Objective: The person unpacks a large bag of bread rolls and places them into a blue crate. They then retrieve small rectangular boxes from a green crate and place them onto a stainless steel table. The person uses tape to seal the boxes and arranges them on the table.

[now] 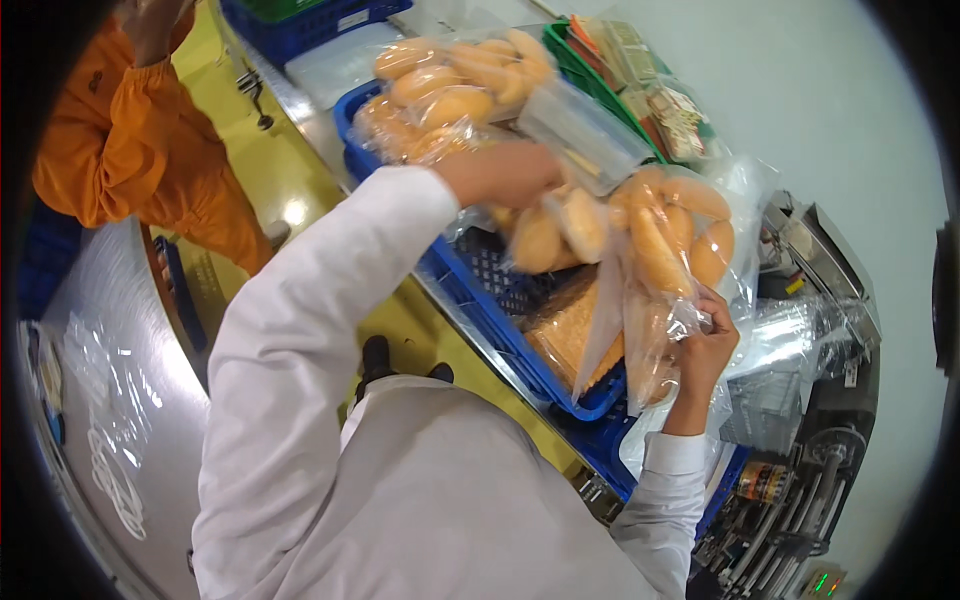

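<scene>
My right hand [708, 340] is closed on the gathered end of a clear plastic bag of bread rolls [657, 245], at the right side of a blue crate [505, 335]. Over the middle of that crate my left hand [520, 178] is smeared by motion, its fingers hard to make out. Just below it is a bag of pale buns [552, 235], also slightly blurred. I cannot tell whether the left hand grips it. A flat, browned loaf in clear wrap [578, 330] lies in the crate's near end. More bagged rolls [450, 85] are heaped at its far end.
Behind the rolls stand a clear plastic box [585, 135] and a green crate [600, 85] of packets. A metal machine [820, 450] is at the right. On the left are a steel table [130, 400] and a person in orange clothing [150, 150].
</scene>
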`<state>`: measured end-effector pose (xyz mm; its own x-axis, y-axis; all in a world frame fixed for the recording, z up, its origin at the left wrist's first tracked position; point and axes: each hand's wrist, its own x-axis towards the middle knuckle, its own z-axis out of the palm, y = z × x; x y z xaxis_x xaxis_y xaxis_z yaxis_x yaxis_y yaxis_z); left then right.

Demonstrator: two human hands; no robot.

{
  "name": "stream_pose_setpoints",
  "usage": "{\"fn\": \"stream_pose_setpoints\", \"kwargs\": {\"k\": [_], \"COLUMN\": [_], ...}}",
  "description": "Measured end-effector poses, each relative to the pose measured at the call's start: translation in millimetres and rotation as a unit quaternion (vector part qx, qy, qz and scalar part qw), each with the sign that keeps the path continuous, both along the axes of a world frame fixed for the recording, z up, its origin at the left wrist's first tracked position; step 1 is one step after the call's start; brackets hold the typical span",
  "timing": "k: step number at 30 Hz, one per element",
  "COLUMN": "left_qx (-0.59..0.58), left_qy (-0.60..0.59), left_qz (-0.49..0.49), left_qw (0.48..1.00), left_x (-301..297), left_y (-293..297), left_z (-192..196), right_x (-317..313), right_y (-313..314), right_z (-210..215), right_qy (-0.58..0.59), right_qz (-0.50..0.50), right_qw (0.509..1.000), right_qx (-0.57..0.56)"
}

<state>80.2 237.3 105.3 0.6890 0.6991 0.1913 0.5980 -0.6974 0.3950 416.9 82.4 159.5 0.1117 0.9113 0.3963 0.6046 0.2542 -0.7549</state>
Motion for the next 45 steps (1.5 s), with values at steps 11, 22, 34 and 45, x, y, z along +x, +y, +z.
{"fn": "stream_pose_setpoints", "kwargs": {"k": [11,22,34,45], "left_qx": [-0.207,-0.083,-0.016,0.062], "left_qy": [-0.412,-0.371,-0.332,-0.332], "left_qz": [0.094,0.297,0.279,0.297], "left_qw": [0.882,0.876,0.901,0.893], "left_x": [74.1,50.3,59.4,64.1], "left_y": [-101.6,-111.6,-138.3,-171.0], "left_z": [-8.4,-70.8,-50.4,-52.5], "right_x": [-75.4,53.1,121.7,132.6], "right_y": [-65.5,-92.9,-52.8,-0.7], "right_z": [46.9,5.4,-35.4,-88.1], "right_qy": [-0.129,-0.157,0.016,-0.067], "right_qz": [0.356,-0.107,-0.111,-0.216], "right_qw": [0.922,0.980,0.977,0.965], "right_qx": [-0.084,-0.059,-0.184,0.134]}}
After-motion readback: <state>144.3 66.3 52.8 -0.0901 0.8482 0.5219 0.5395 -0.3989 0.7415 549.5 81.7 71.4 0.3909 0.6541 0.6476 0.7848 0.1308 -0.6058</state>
